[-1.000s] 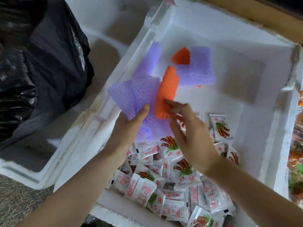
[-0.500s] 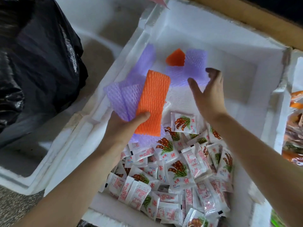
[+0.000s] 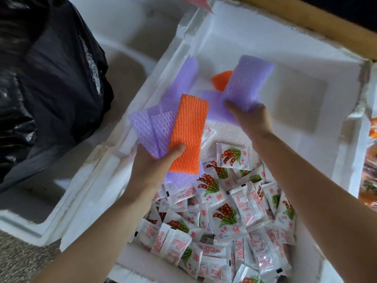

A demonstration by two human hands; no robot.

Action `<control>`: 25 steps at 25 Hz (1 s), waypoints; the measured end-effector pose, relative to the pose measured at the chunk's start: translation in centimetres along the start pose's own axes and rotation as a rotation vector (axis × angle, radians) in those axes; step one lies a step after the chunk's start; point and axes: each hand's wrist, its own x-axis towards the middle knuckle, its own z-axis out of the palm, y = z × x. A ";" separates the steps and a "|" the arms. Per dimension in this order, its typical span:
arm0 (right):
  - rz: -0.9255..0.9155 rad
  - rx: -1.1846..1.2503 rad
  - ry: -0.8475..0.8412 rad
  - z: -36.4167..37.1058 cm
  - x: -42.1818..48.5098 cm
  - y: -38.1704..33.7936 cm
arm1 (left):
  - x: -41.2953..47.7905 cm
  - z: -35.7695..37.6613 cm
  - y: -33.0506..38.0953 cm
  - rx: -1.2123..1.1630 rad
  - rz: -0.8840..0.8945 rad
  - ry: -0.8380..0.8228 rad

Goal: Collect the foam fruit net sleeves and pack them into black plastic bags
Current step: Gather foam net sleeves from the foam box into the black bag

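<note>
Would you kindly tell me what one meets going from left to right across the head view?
Black plastic bag → orange sleeve held in the left hand → purple sleeve held in the right hand → right wall of the foam box.

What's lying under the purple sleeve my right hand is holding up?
An orange sleeve pokes out from beneath the purple sleeve that the right hand grips, plus flatter purple netting on the foam box floor. How far either extends underneath is covered.
</note>
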 end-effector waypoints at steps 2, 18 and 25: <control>-0.056 -0.156 0.092 -1.8 -2.5 0.6 | 0.1 0.1 -0.2 0.005 0.019 0.023; -0.435 0.125 -0.549 -2.1 -17.8 0.3 | -1.7 -0.8 -2.4 0.164 -0.002 -0.008; -0.553 -0.060 -0.329 -1.9 -13.7 -0.5 | -1.9 0.0 -2.6 0.300 0.011 0.157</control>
